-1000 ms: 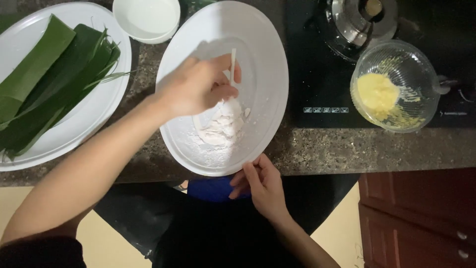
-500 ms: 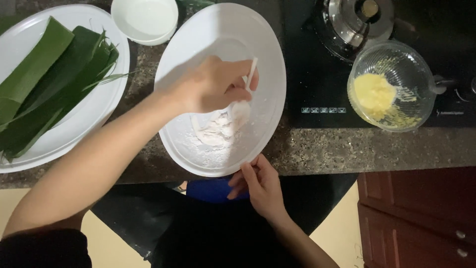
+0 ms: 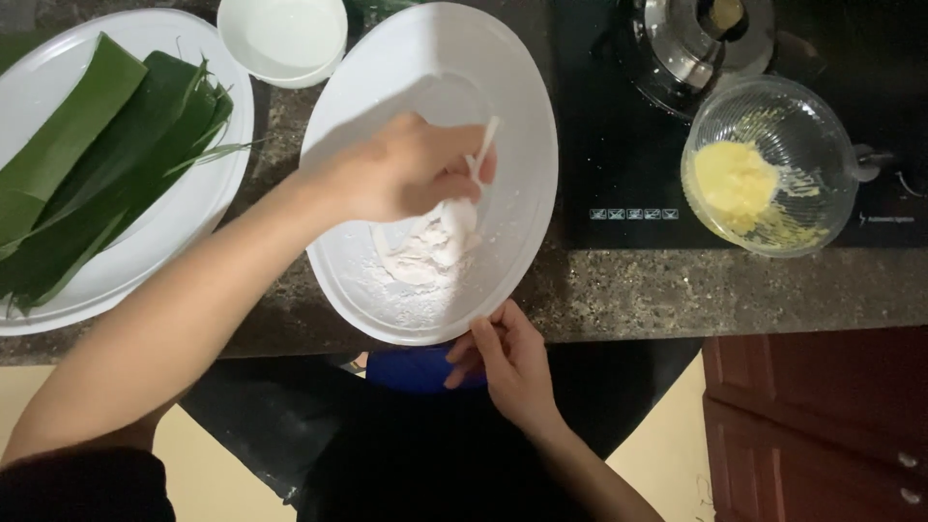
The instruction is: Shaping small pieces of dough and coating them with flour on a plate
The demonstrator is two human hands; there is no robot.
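A large white bowl (image 3: 503,87) stands at the counter's front edge with white flour and a lump of wet dough (image 3: 430,253) at its bottom. My left hand (image 3: 406,172) reaches into the bowl from the left and grips a thin white spoon (image 3: 483,155), whose end is in the dough. My right hand (image 3: 507,358) holds the bowl's near rim from below, fingers curled on the edge.
A big white plate (image 3: 208,208) with green banana leaves (image 3: 92,184) lies at the left. A small white bowl (image 3: 282,39) sits behind it. On the black cooktop (image 3: 619,145) stand a glass bowl (image 3: 773,169) of yellow paste and a metal pot (image 3: 691,43). Wooden drawers (image 3: 822,425) at lower right.
My left hand has stirred with the spoon, moving from the bowl's middle toward its right side. The flour has gathered into a wetter lump. The right hand stays on the rim.
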